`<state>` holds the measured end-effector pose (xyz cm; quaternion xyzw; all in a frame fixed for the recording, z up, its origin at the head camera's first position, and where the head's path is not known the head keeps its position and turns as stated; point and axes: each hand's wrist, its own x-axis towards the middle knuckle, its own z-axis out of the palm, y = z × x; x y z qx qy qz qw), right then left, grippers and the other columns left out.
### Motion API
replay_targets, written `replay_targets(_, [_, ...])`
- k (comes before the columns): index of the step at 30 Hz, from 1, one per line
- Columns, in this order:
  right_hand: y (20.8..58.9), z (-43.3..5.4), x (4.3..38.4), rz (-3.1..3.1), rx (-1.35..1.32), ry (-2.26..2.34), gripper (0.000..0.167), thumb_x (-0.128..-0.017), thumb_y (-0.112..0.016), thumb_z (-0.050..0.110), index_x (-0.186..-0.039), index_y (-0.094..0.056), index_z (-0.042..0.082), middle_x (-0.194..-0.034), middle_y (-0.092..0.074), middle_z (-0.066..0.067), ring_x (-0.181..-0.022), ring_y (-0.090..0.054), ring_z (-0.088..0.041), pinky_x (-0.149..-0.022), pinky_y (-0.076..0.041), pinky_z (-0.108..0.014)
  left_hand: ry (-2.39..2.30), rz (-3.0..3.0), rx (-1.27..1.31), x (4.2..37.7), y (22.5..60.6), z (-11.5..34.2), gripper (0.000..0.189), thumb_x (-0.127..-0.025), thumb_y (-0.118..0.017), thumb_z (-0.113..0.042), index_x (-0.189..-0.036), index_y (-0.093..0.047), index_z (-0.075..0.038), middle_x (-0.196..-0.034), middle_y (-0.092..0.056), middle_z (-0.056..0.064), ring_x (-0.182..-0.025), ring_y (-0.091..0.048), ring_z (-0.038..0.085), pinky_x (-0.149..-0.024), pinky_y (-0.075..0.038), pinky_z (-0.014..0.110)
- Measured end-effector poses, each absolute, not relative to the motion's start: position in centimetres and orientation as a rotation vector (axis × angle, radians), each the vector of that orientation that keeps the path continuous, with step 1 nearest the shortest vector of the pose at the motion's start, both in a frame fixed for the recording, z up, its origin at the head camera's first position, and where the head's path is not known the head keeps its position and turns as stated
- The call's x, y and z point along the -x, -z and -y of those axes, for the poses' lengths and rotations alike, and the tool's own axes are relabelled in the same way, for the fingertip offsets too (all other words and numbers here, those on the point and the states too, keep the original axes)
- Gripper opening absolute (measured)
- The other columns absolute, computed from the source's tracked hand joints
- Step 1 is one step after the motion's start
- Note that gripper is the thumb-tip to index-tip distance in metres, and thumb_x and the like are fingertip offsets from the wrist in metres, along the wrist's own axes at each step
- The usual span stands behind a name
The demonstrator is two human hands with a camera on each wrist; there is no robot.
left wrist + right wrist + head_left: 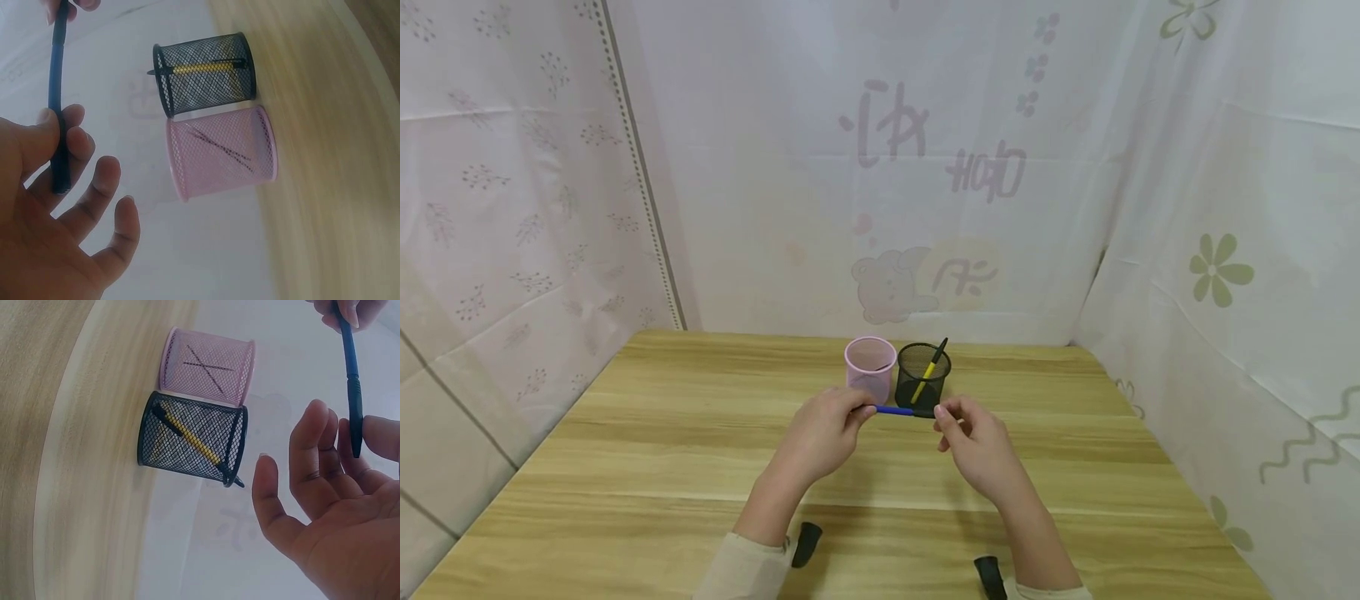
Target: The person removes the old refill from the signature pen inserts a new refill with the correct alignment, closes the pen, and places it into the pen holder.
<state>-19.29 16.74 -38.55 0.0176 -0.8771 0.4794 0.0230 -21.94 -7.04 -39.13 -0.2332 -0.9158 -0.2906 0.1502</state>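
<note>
Blue-and-black plastic-looking pen (893, 410): held roughly level above the wood-grained table (662, 467), on the near side of both cups and inside neither.
Left grip: the left hand (823, 429) pinches the pen's blunt end between thumb and index finger; the other fingers curl loosely, off the pen.
Right grip: the right hand (977, 442) pinches the tapered black end between thumb and fingertips.
Black round wire-mesh cup (906, 392): upright on the table, with a yellow-and-black pen (930, 371) leaning inside, its end above the rim.
Pink round mesh cup (855, 377): upright just beside the black one, on its left; two thin dark sticks (202, 365) show crossed through its wall, too fine to identify.
Progress: the yellow-and-black pen is in a cup; the blue one is lifted but not yet released, which seems the part left.
Arm pose: both forearms reach forward from the near edge, angled inward, hands facing each other across the pen.
</note>
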Motion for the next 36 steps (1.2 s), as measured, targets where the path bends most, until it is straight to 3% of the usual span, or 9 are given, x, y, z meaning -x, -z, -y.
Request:
replay_targets(12, [38.47, -16.63, 19.24, 2.7, -0.078, -1.494, 0.017, -0.111, -0.06, 0.027, -0.119, -0.065, 0.013, -0.113, -0.067, -0.009, -0.084, -0.068, -0.019, -0.064, -0.046, -0.03, 0.826, 2.636, 0.657, 21.95, 39.27, 7.14, 0.013, -0.107, -0.065, -0.024, -0.097, -0.072, -0.018, -0.082, -0.064, -0.007, -0.079, -0.054, 0.013, -0.07, -0.046, 0.03])
replay_targets(18, [38.27, -16.52, 19.11, 2.727, -0.068, -1.48, 0.021, -0.111, -0.059, 0.032, -0.122, -0.064, 0.015, -0.119, -0.066, -0.008, -0.085, -0.067, -0.018, -0.065, -0.046, -0.03, 0.839, 2.627, 0.664, 21.88, 39.25, 7.21, 0.013, -0.107, -0.066, -0.023, -0.098, -0.074, -0.018, -0.083, -0.067, -0.006, -0.079, -0.055, 0.013, -0.07, -0.047, 0.03])
replay_targets(25, [38.53, -16.59, 19.38, 2.729, -0.005, -1.497, 0.03, -0.112, -0.053, 0.043, -0.118, -0.064, 0.016, -0.095, -0.065, -0.007, -0.087, -0.068, -0.023, -0.069, -0.046, -0.032, 0.839, 2.625, 0.663, 21.88, 39.31, 7.21, 0.013, -0.107, -0.065, -0.024, -0.098, -0.073, -0.018, -0.083, -0.066, -0.006, -0.079, -0.055, 0.013, -0.07, -0.047, 0.031])
replay_targets(30, [38.74, -16.69, 19.58, 2.713, 0.0, -1.51, 0.038, -0.112, -0.05, 0.049, -0.113, -0.064, 0.014, -0.094, -0.064, -0.005, -0.082, -0.066, -0.02, -0.069, -0.046, -0.031, 0.847, 2.631, 0.652, 21.78, 39.3, 7.22, 0.014, -0.107, -0.065, -0.024, -0.097, -0.072, -0.018, -0.082, -0.065, -0.006, -0.079, -0.054, 0.013, -0.07, -0.046, 0.031])
replay_targets(36, [38.71, -16.74, 19.49, 2.697, -0.036, -1.517, 0.045, -0.114, -0.044, 0.05, -0.107, -0.063, 0.01, -0.081, -0.062, -0.006, -0.077, -0.065, -0.019, -0.065, -0.046, -0.03, 0.863, 2.624, 0.651, 21.72, 39.28, 7.25, 0.014, -0.107, -0.065, -0.024, -0.097, -0.073, -0.018, -0.082, -0.065, -0.006, -0.079, -0.054, 0.012, -0.07, -0.047, 0.03])
